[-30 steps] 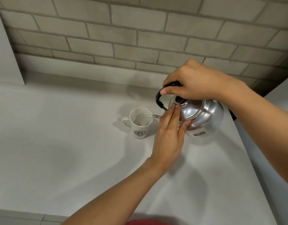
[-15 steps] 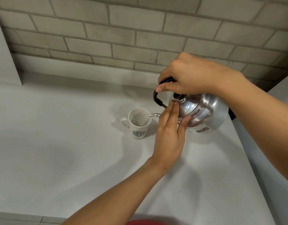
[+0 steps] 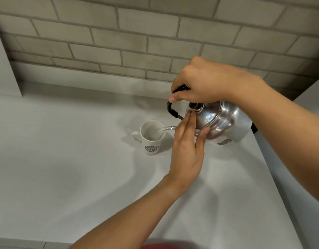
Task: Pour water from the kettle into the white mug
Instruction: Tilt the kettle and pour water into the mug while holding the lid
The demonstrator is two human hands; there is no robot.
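A shiny steel kettle (image 3: 225, 123) is tipped steeply to the left above the counter. My right hand (image 3: 205, 81) is closed around its black handle (image 3: 171, 110). My left hand (image 3: 188, 150) lies flat against the kettle's lid, fingers straight and pressed near the knob. The thin spout (image 3: 170, 127) reaches over the rim of the white mug (image 3: 151, 139), and a stream of water runs into it. The mug stands upright on the counter, handle to the left, a round green logo on its front. Water shows inside it.
The white counter (image 3: 83, 168) runs back to a grey brick wall (image 3: 137, 42). Its right edge (image 3: 273, 177) falls away just right of the kettle. A white panel (image 3: 4, 72) stands at the far left.
The kettle has been tipped further to the left and raised a little, and water now pours from the spout into the mug. Both hands keep their hold.
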